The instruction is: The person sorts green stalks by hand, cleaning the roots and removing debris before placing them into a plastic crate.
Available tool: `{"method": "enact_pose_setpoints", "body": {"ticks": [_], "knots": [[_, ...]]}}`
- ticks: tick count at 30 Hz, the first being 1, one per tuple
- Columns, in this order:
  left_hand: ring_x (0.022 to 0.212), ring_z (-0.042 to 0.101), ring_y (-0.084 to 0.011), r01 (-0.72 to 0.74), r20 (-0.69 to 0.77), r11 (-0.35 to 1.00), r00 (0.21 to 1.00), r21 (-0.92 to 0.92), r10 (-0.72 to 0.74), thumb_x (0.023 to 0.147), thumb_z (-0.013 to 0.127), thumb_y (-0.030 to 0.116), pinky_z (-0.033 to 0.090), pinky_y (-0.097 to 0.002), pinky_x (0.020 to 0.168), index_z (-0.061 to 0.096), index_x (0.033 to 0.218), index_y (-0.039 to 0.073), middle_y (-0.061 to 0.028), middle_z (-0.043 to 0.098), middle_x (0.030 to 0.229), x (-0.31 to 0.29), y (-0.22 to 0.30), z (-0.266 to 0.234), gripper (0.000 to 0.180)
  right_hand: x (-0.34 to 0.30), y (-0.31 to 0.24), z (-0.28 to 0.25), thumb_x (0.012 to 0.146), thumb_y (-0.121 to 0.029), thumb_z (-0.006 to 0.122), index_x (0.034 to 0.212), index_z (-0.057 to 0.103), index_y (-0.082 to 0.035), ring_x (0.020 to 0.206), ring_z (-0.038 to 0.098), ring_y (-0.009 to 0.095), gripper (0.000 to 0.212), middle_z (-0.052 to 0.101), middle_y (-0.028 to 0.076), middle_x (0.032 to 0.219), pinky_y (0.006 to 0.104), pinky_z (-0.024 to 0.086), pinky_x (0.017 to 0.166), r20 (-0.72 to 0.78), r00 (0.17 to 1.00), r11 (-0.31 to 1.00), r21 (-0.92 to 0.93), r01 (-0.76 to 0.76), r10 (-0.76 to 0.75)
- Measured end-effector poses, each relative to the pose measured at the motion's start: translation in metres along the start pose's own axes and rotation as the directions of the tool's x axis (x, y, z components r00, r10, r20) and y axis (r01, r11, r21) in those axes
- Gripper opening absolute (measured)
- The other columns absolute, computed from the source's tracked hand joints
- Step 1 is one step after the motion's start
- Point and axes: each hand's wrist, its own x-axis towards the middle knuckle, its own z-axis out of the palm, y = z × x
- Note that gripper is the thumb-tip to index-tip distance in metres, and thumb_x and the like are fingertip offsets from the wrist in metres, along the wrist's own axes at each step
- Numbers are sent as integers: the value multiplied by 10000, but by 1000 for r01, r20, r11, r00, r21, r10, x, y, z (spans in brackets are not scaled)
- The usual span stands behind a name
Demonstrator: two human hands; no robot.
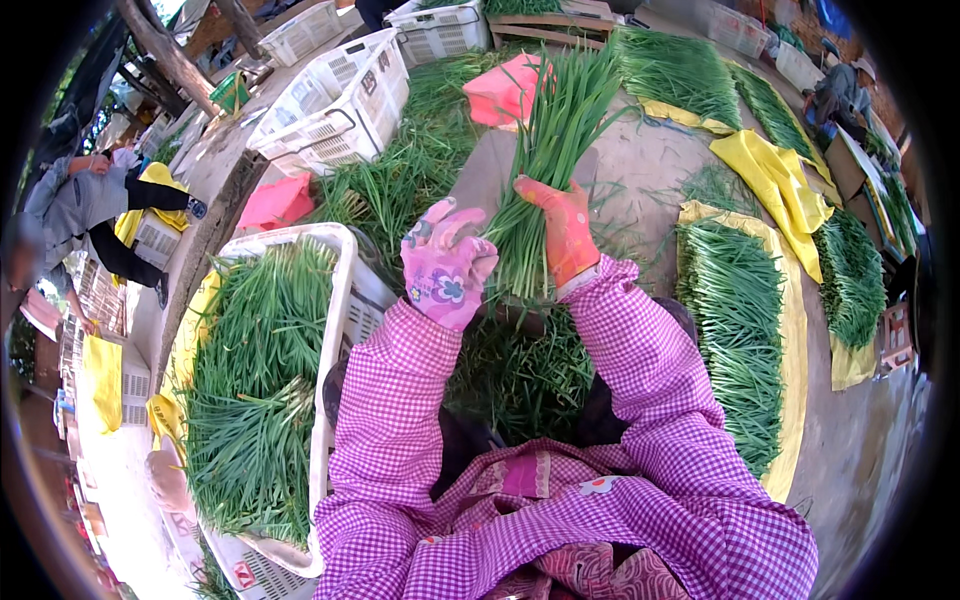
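Fingers [546,191] of the right hand [568,235], head view, wrap around a bunch of green stalks [556,140], held upright with a slight tilt, tips away from the body. The left hand [447,268], gloved in pink and purple, is raised just beside the lower stalks, its fingers half curled; whether they pinch a stalk cannot be told. Both forearms, in checked sleeves [650,350], reach forward, elbows bent, between a white crate [341,290] and a yellow cloth [793,400].
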Motion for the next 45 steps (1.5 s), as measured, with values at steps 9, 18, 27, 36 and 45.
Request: {"method": "enact_pose_setpoints", "body": {"ticks": [9, 18, 27, 36, 45], "knots": [[864, 570, -176, 94, -422, 981, 892, -172, -160, 745, 630, -61, 476, -288, 756, 550, 935, 21, -94, 574, 980, 2, -19, -43, 222, 15, -42, -15, 708, 47, 654, 957, 598, 23, 638, 633, 217, 257, 639, 99, 821, 332, 539, 559, -190, 972, 988, 39, 150, -140], [1030, 528, -229, 41, -195, 999, 980, -28, -46, 745, 697, 147, 418, -338, 904, 601, 1035, 50, -83, 567, 1053, 8, 19, -24, 320, 16, -26, -16, 714, 48, 657, 981, 584, 22, 653, 636, 217, 278, 639, 101, 834, 340, 544, 572, -67, 995, 993, 87, 82, -76], [805, 511, -82, 155, -78, 885, 975, -439, -209, 818, 648, 157, 414, -223, 756, 581, 881, 33, -61, 574, 1057, -2, -10, -10, 154, 6, -18, -9, 721, 27, 670, 985, 601, 17, 676, 630, 195, 273, 641, 87, 826, 324, 534, 605, 6, 999, 999, 24, 42, -42], [860, 583, -130, 357, -99, 597, 797, -718, -596, 853, 620, 232, 455, -267, 774, 597, 948, 53, -65, 642, 941, -3, -55, -57, 204, 8, -26, -13, 734, 11, 649, 965, 598, 20, 673, 635, 207, 236, 637, 96, 812, 348, 546, 594, 46, 999, 996, 87, -12, 8], [1158, 489, -228, 505, 344, 449, 853, -737, -394, 772, 674, 403, 422, -387, 975, 263, 1398, 72, -115, 434, 1313, -9, -1, 14, 819, -33, 3, 22, 722, 4, 671, 1016, 594, 3, 685, 620, 160, 304, 648, 74, 840, 289, 512, 632, 220, 971, 995, -32, -93, 97]]}}
